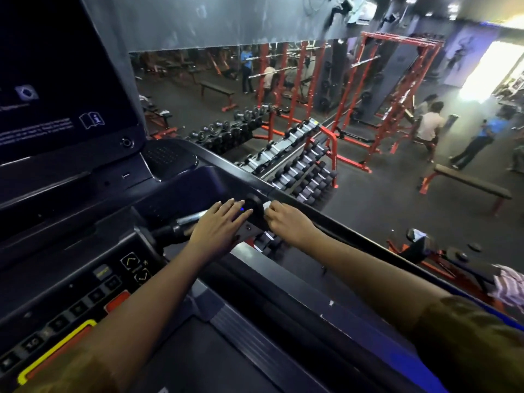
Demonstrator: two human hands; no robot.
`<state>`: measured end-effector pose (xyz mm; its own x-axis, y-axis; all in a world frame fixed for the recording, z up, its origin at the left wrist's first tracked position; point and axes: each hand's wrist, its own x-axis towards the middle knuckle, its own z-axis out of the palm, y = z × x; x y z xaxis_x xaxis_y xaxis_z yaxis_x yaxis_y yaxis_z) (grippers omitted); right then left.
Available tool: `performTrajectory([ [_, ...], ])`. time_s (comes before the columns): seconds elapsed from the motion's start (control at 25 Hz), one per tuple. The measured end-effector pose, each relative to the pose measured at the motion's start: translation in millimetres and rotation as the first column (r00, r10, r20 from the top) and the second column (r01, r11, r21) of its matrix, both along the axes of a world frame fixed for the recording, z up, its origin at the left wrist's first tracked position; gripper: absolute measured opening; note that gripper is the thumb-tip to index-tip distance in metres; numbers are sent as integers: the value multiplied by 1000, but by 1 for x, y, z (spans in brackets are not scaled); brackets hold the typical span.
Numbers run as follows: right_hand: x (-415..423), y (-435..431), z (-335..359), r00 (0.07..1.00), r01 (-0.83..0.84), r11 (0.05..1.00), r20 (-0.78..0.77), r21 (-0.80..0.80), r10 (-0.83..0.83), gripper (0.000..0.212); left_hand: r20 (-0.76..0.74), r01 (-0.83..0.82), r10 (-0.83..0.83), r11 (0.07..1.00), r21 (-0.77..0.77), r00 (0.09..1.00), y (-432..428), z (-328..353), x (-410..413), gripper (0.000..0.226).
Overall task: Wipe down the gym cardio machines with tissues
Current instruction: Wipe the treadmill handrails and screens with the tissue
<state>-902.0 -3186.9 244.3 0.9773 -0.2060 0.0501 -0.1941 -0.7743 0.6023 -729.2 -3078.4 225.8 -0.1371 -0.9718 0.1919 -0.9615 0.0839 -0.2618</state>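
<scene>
Treadmill (226, 350) under us. Our left hand (219, 226) spread flat, fingers straight, resting on grip bar (187, 218), fingertips touching knob (252, 204). Our right hand (289, 222) at knob's 3 o'clock, fingers curled, pinching tissue (266, 207) against rail (354, 236). Tissue bunched, just beside knob, mostly hidden by fingers. Console (71, 293) at 8 o'clock, dark screen (56, 80) at 10. Dumbbell rack (300, 165) at 12, beyond rail.

Glossy black screen (56, 80) up top, matt black plastic across the button panel (85, 279). Bare metal shining on the handle (190, 218), a soft white paper tissue (266, 207), red-painted steel racks (397, 109) beyond.
</scene>
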Motion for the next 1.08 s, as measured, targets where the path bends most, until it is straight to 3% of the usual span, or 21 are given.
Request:
performTrajectory([
  [0.2, -30, 11, -7, 976, -28, 998, -217, -57, 15, 25, -2, 12, -12, 1000, -19, 1000, -1, -5, -2, 64],
  [0.4, 8, -14, 3, 980, -145, 975, -163, -168, 118, 11, -7, 42, -42, 999, -33, 999, -1, -6, -1, 71],
  [0.6, -12, 2, -22, 983, -31, 996, -186, -84, 15, 15, -18, 93, -98, 981, -170, 995, -4, -9, -1, 70],
  [0.72, -37, 7, -33, 989, -101, 995, -108, 24, 104, 22, -65, 89, -103, 978, -191, 993, -3, -9, -2, 68],
  [0.8, -44, 4, -26, 992, -125, 992, -5, -34, 124, 14, -90, 107, -125, 977, -183, 988, -6, -9, -4, 69],
  [0.88, -37, -6, -13, 975, -102, 992, 191, -72, 114, 5, -117, 120, -147, 971, -208, 982, -10, -8, -11, 71],
  [1.08, -50, -9, -5, 939, -81, 997, 336, -4, 77, 20, -203, 146, -200, 957, -249, 959, -25, -7, -32, 78],
])
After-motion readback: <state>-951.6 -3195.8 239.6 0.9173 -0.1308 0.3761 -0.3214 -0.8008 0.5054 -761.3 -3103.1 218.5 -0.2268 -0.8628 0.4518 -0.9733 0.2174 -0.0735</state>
